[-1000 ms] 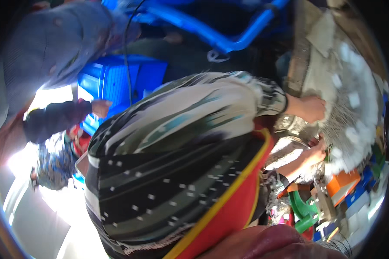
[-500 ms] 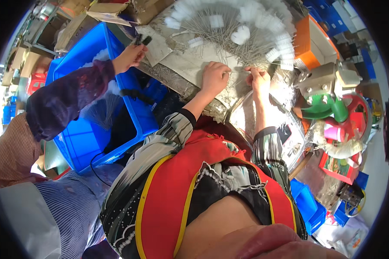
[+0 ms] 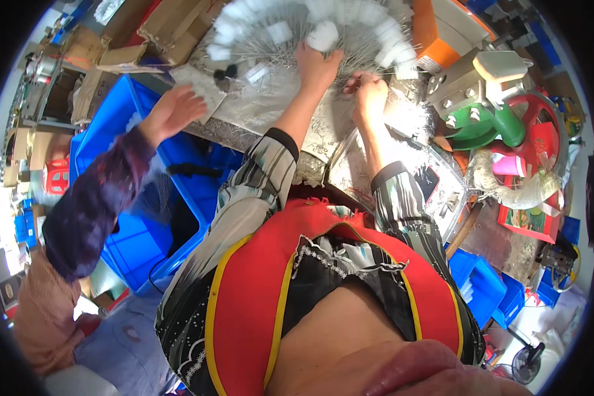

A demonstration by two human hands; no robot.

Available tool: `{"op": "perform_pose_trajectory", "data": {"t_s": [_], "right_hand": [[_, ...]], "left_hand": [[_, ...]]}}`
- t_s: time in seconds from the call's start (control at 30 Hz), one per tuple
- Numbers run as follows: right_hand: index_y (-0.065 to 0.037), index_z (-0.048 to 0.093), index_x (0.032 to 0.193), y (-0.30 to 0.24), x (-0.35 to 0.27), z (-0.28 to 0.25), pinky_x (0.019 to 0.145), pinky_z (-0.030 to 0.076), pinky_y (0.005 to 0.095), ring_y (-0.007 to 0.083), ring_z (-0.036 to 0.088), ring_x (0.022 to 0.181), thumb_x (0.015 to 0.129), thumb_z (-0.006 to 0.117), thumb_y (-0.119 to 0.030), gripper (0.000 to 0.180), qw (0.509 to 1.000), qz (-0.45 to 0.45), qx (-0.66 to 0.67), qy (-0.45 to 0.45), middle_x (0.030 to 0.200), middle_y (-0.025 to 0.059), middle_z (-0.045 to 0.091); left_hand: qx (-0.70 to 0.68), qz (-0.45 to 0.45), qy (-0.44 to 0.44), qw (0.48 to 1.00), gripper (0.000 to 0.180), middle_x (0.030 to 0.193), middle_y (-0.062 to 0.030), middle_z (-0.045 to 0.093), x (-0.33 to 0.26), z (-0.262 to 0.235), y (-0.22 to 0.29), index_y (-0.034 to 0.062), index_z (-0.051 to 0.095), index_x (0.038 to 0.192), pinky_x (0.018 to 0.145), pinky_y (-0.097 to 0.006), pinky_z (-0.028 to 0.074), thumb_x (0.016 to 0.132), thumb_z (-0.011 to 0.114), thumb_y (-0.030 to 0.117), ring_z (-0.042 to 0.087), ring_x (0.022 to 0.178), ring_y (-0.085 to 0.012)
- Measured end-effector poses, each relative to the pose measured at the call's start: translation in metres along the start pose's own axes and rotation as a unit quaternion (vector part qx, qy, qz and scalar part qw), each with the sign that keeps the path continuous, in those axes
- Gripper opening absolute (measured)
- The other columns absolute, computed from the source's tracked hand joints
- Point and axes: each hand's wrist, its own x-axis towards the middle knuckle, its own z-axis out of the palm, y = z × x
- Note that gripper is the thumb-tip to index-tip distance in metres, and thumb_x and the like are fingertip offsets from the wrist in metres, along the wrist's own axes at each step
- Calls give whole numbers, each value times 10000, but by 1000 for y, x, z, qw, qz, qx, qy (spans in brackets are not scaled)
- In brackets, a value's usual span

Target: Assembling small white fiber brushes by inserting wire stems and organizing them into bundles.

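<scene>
A large fanned pile of thin wire-stemmed brushes with white bristle heads (image 3: 277,33) covers the far part of the work table. My left hand (image 3: 317,67) reaches into its near side, thumb and fingers apart, just below one rounded white head (image 3: 323,36). The wires partly hide its fingertips. Right of it, my right hand (image 3: 368,91) is held low by the wire stems with its fingers curled together. Whatever it pinches is too small to make out. Two small black-bristled brushes (image 3: 226,72) lie at the left of the pile.
A co-worker's open hand (image 3: 177,112) extends from the left over a blue bin (image 3: 122,224). Cardboard boxes (image 3: 178,30) stand at the far left. To the right are an orange box (image 3: 432,36) and a green and red machine (image 3: 488,125) with a handwheel.
My left hand has moved away from me into the pile, apart from my right hand. The co-worker's hand has let go of the black brushes and drawn back. The view has shifted.
</scene>
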Motion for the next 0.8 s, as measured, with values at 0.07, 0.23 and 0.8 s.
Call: {"op": "perform_pose_trajectory", "data": {"t_s": [0.07, 0.23, 0.8], "right_hand": [[34, 500, 794, 4, 16, -17, 435, 390, 237, 131, 458, 444, 807, 382, -30, 135, 997, 26, 24, 61, 594, 75, 506], [67, 511, 807, 4, 33, -9, 483, 415, 266, 162, 501, 502, 826, 401, -92, 195, 995, -70, -8, 69, 634, 109, 539], [80, 554, 685, -15, 57, -16, 671, 414, 431, 428, 526, 739, 733, 416, -193, 309, 860, -281, -426, 12, 687, 273, 538]], "left_hand": [[-127, -243, -110, 955, 358, 1009, -162, 502, -1, -116, 7, -3, 471, 1060, 726, -315, 400, 789, 442, 230, 481, 880, -249], [-175, -415, -194, 871, 333, 1002, -128, 516, -2, -270, 37, 25, 473, 1058, 697, -322, 394, 787, 420, 210, 484, 857, -227], [-7, 51, -300, 953, 593, 1083, -252, 486, 22, 27, 35, -24, 343, 1152, 847, -406, 394, 669, 620, 180, 460, 1028, -384]]}}
